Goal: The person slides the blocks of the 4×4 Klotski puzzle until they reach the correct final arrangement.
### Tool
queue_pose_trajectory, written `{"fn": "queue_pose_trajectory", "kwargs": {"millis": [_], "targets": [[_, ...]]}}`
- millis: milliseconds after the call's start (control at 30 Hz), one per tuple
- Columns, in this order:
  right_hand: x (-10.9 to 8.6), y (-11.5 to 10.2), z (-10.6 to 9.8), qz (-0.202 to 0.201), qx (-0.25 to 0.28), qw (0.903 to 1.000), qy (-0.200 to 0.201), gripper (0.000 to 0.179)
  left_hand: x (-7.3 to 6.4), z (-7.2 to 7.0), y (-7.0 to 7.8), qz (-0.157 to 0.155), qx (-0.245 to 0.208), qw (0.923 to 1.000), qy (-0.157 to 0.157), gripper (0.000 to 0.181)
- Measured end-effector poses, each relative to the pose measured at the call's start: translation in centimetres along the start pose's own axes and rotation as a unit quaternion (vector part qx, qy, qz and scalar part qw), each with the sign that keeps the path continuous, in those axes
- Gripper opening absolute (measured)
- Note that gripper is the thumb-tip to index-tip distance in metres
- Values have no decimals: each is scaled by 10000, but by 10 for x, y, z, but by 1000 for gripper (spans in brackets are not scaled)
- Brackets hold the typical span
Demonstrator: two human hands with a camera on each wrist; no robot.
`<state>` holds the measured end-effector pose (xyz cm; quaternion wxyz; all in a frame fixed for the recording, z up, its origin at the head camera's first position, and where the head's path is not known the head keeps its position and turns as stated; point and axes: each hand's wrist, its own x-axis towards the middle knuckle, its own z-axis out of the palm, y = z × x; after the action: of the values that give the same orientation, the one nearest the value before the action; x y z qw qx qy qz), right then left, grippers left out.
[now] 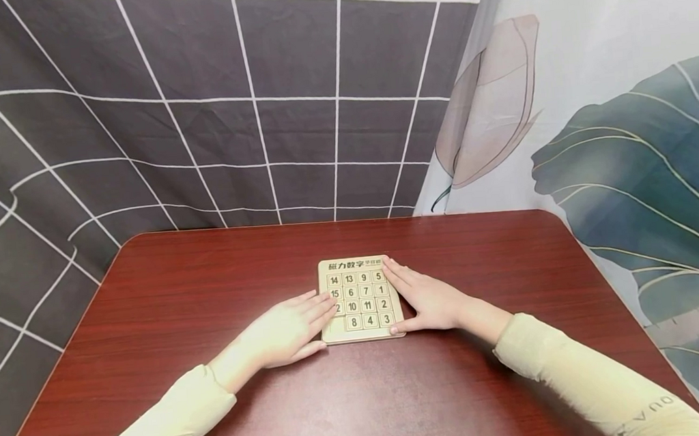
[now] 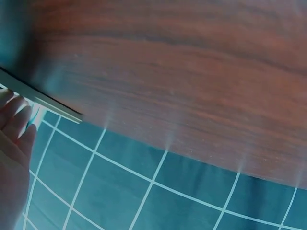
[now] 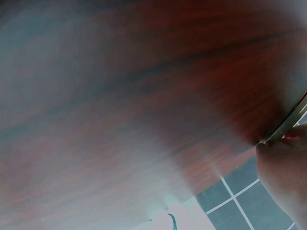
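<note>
A pale sliding number puzzle (image 1: 362,341) lies flat on the table, its numbered square tiles set in a framed board. The bottom-left slot holds no tile. From the left, my left hand (image 1: 290,329) reaches over the board's edge with straight fingers, fingertips on the 15 tile and the partly covered tile below it. My right hand (image 1: 435,301) lies along the right side, its extended fingers at the top corner and thumb at the bottom corner. In the left wrist view, fingers (image 2: 17,120) sit beside the board's thin edge (image 2: 53,104); the right wrist view shows the opposite edge (image 3: 289,120).
The reddish-brown wooden table (image 1: 206,270) has rounded back corners. Behind it hangs a dark curtain (image 1: 293,133) with white grid lines, and to the right a white one (image 1: 583,56) with large leaf prints.
</note>
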<state>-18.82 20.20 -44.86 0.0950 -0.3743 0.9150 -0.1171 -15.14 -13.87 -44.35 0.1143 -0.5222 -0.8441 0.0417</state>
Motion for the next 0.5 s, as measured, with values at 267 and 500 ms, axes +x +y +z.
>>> {"fn": "queue_pose_trajectory", "kwargs": {"millis": [267,500], "targets": [[0,1,1,9,10,10000,35,116,7,-2,16,321,-101,9994,87,61],[0,2,2,-27,-23,10000,62,116,12,-3,26,418,78,9991,4,62]]}}
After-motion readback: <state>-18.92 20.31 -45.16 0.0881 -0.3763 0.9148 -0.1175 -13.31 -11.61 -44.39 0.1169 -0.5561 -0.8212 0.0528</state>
